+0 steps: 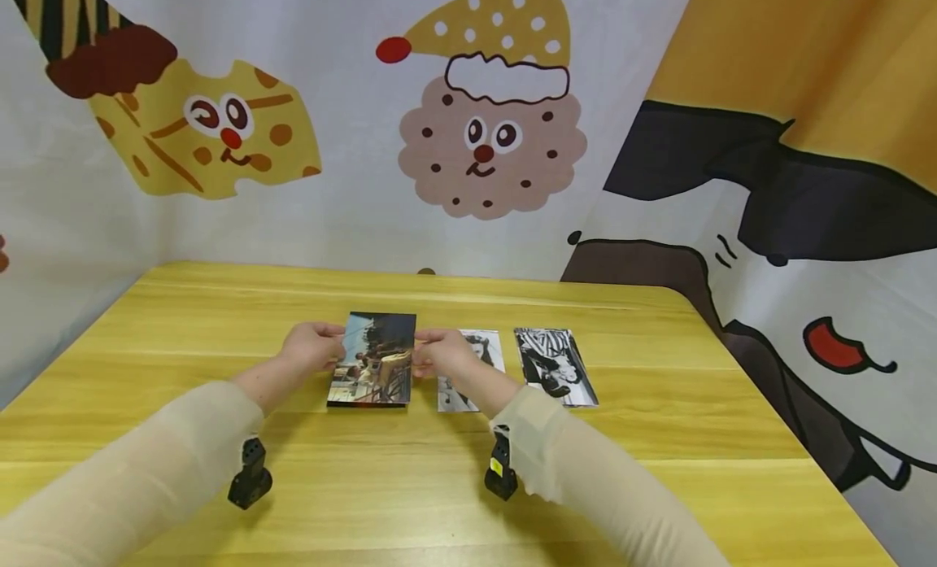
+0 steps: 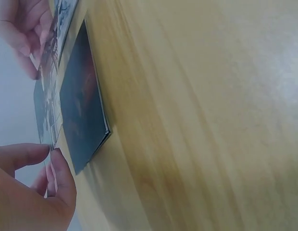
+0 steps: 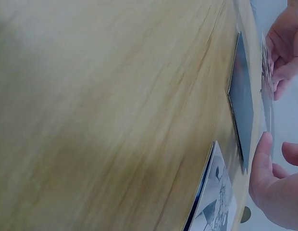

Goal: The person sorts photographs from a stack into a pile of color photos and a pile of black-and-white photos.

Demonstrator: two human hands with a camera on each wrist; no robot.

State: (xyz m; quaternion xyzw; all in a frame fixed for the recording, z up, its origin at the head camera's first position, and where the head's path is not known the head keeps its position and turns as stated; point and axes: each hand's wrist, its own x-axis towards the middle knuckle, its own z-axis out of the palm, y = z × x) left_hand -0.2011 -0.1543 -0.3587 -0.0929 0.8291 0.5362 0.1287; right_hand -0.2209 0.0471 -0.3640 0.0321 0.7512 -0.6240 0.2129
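A color photo card, showing people outdoors, is held just above the table between both hands. My left hand pinches its left edge with thumb and fingers, plain in the left wrist view. At its right edge is my right hand; in the right wrist view the index finger lies along the card while the thumb stands apart from it. Below the card, a dark stack of cards lies on the table, mostly hidden in the head view. A black-and-white photo card lies partly under my right forearm.
Another black-and-white photo card lies further right. The wooden table ends at the back against a curtain printed with cartoon food. Black wrist cameras hang beneath both sleeves.
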